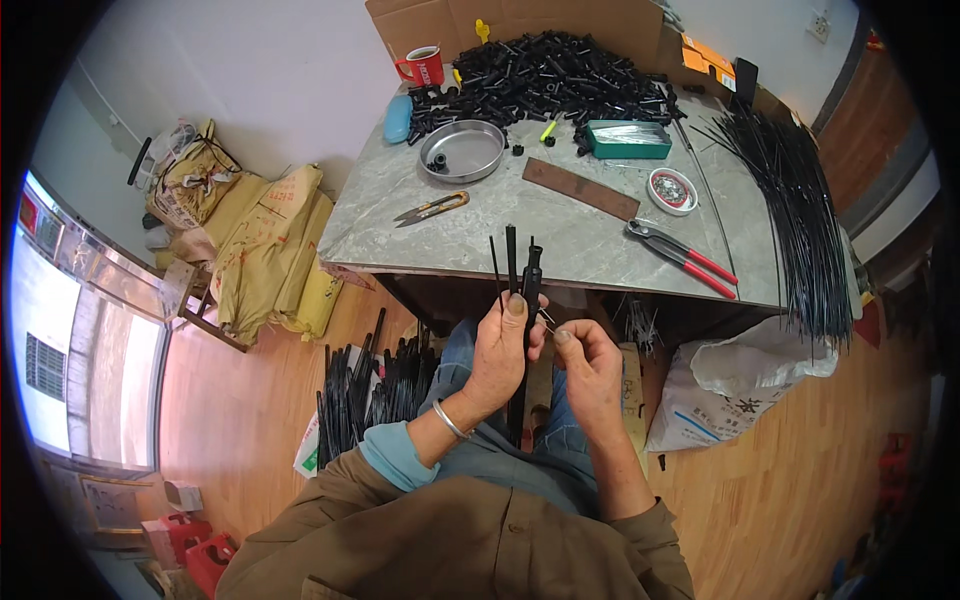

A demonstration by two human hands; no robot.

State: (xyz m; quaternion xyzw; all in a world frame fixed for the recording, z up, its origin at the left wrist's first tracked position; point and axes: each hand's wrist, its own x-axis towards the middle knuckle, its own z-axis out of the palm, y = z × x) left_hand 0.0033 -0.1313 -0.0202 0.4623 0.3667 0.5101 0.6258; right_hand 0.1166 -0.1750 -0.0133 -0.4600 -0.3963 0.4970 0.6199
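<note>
My left hand (498, 345), with a silver bangle at its wrist, is closed around several slim black rods (512, 262) and a thicker black tube (533, 280). They stand nearly upright over my lap, just in front of the table edge. Close on the right, my right hand (592, 372) is pinched, thumb against fingers. A short thin sliver (546, 317) shows between the two hands near the tube; what the right fingertips hold is too small to make out. The lower part of the rods is partly hidden by the left hand.
The grey table (380, 215) carries a heap of black parts (560, 85), a metal dish (462, 150), snips (432, 208), a rusty bar (580, 188), red-handled pincers (685, 260) and long black strands (800, 220). Black rods (370, 400) stand left of my legs; a white sack (730, 390) sits right.
</note>
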